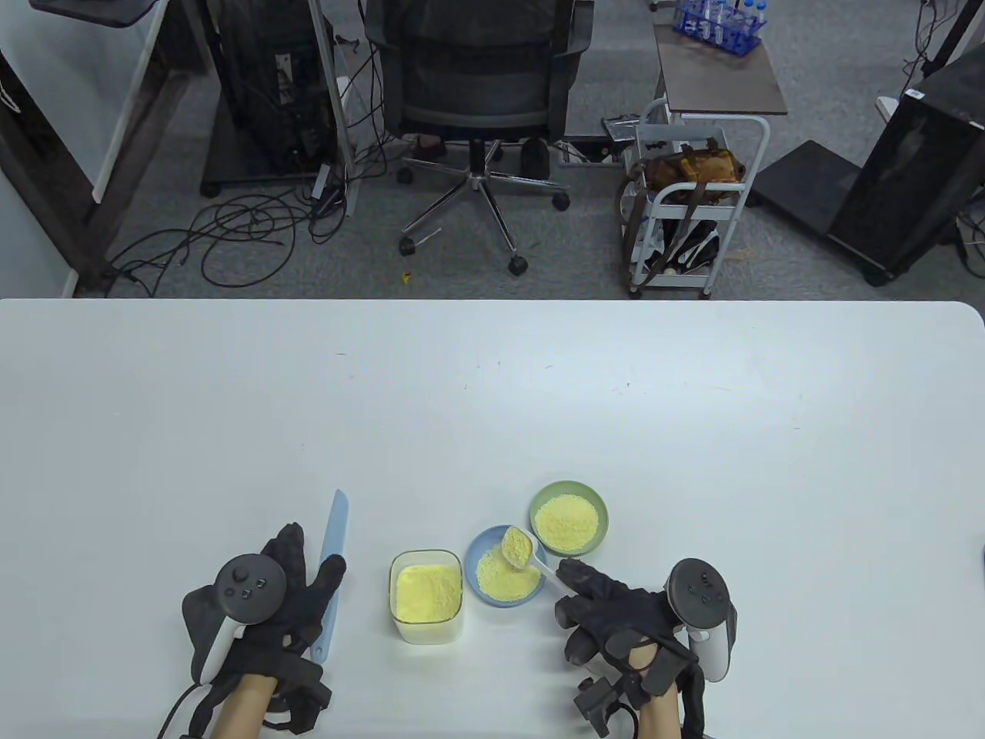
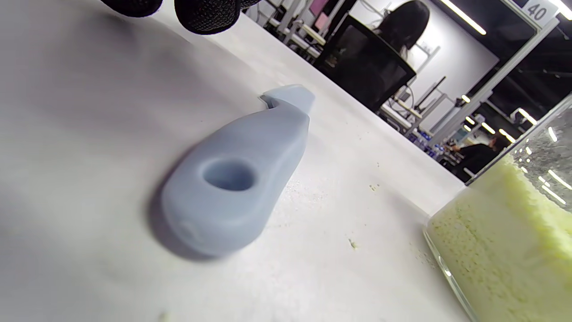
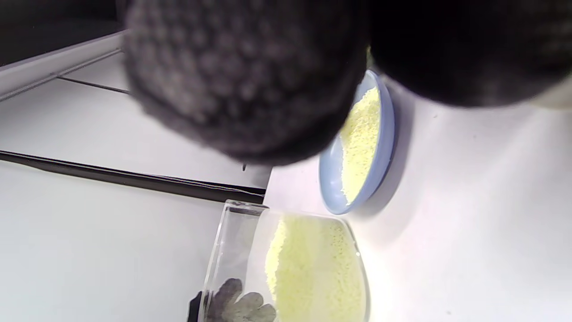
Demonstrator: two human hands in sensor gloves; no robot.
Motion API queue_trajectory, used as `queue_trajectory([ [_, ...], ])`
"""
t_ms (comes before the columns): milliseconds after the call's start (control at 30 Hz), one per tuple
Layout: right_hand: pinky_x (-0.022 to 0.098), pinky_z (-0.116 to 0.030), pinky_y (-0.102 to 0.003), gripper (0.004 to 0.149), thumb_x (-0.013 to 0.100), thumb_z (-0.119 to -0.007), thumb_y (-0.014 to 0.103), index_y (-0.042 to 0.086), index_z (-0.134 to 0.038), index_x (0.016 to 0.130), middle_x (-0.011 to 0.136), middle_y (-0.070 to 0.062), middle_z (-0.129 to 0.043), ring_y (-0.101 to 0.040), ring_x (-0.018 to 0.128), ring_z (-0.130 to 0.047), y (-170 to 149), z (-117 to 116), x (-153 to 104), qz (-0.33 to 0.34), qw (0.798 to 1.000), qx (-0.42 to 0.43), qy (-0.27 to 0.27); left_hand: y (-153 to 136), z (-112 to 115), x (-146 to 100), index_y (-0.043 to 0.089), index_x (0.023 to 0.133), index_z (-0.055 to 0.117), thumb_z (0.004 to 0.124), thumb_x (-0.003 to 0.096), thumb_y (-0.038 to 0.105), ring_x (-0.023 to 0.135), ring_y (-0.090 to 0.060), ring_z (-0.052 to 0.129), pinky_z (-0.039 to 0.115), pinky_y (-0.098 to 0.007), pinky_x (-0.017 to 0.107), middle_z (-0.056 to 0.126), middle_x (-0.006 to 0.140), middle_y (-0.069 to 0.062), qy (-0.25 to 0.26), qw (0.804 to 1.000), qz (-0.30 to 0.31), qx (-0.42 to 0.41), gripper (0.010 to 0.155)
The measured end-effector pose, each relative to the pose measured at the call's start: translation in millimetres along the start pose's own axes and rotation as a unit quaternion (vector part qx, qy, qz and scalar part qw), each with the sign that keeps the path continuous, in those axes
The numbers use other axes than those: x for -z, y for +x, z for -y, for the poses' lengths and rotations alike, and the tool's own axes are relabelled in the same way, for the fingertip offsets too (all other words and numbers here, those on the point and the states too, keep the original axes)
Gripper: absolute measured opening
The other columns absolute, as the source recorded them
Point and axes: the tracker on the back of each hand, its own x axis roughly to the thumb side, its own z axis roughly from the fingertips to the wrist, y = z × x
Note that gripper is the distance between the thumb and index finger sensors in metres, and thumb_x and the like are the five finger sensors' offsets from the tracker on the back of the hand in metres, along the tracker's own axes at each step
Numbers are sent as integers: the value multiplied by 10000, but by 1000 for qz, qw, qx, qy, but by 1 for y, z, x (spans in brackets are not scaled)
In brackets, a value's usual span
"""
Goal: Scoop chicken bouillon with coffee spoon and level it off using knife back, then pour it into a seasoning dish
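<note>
Table: white; all working items are grouped near its front edge, toward the middle.
Left hand: lies flat on the table over the knife, fingers extended; they look rested on it, not curled round it. The left wrist view shows the handle free on the surface with fingertips above.
Right hand: thumb and forefinger pinch the spoon's handle end; the other fingers are curled under.
Knife: pale blue plastic, lying with its tip toward the table's far edge; handle has a hanging hole. Judged light and stiff, liable to skate on the smooth top; grip round the handle, spine turned down for levelling.
Glass container: clear, square, full of yellow bouillon granules; just left of the blue dish.
Green dish: holds a layer of granules; farthest from the front edge.
Blue dish: shallow, partly filled; lies between container and green dish.
Coffee spoon: white, bowl held over the blue dish, heaped above its rim. Judged very light; the load is loose and will spill with any tilt or jolt. Keep it level, holding at the handle end.
Stage: judged loaded, not yet levelled.
Spillage: stray grains on the table near the container.
</note>
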Motion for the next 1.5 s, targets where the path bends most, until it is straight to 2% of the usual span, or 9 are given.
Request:
queue_trajectory([
  [533,208,-816,-458,455,371,-762,69,-3,-684,814,607,-357,-728,-177,200,-934,0,2,1,7,1000,-16,-1,0,0,0,138,1119,260,496,437,754,1055,-473,544,495,-653,701,383,1150,-292,-2,1000,1,-6,948],
  [667,217,-816,-454,455,382,-756,77,-5,-671,822,614,-355,-727,-174,214,-934,3,8,-1,42,999,22,-10,0,1,0,139,1118,260,497,437,753,1055,-472,542,495,-650,702,377,1151,-292,-4,1000,2,-8,947],
  [767,225,-811,-459,455,404,-750,78,-25,-641,834,620,-366,-718,-182,233,-935,7,20,-7,78,993,54,-65,0,0,0,139,1118,262,498,440,749,1054,-472,543,497,-647,702,380,1150,-292,-3,1000,3,-10,942],
  [833,238,-807,-470,454,418,-751,89,-28,-632,839,628,-369,-716,-195,248,-938,12,36,-18,82,984,2,-157,0,0,0,137,1118,262,498,441,747,1055,-469,543,497,-646,703,379,1150,-290,-4,1000,5,-13,941],
  [867,237,-809,-469,452,419,-754,96,-25,-637,839,628,-364,-725,-194,246,-942,12,39,-21,82,980,-19,-180,0,0,0,139,1117,261,499,439,748,1054,-471,542,496,-646,704,377,1150,-290,-5,1000,6,-14,942],
  [967,215,-822,-458,447,415,-767,121,-25,-662,824,609,-354,-762,-183,219,-954,13,56,-35,71,945,-125,-295,0,1,-1,135,1116,263,501,440,745,1054,-469,543,497,-645,703,378,1149,-290,-7,1000,8,-15,941],
  [1167,145,-835,-457,433,405,-790,114,-80,-689,779,540,-387,-805,-186,131,-969,4,69,-44,4,918,-172,-358,0,1,0,136,1116,262,502,443,742,1053,-468,545,501,-638,705,381,1149,-287,-14,1000,9,-27,937],
  [1400,106,-859,-430,399,399,-819,154,-72,-752,720,488,-357,-862,-155,82,-989,-2,70,-41,-50,897,-240,-367,6,-1,-5,132,1115,259,506,447,738,1053,-470,538,495,-638,707,375,1149,-287,-26,998,29,-53,935],
  [1500,96,-877,-410,391,393,-833,176,-66,-766,693,466,-327,-888,-132,66,-1004,-2,69,-38,-75,875,-303,-370,9,-1,-6,132,1114,259,507,449,737,1053,-468,541,496,-638,707,379,1148,-286,-26,998,37,-54,933],
])
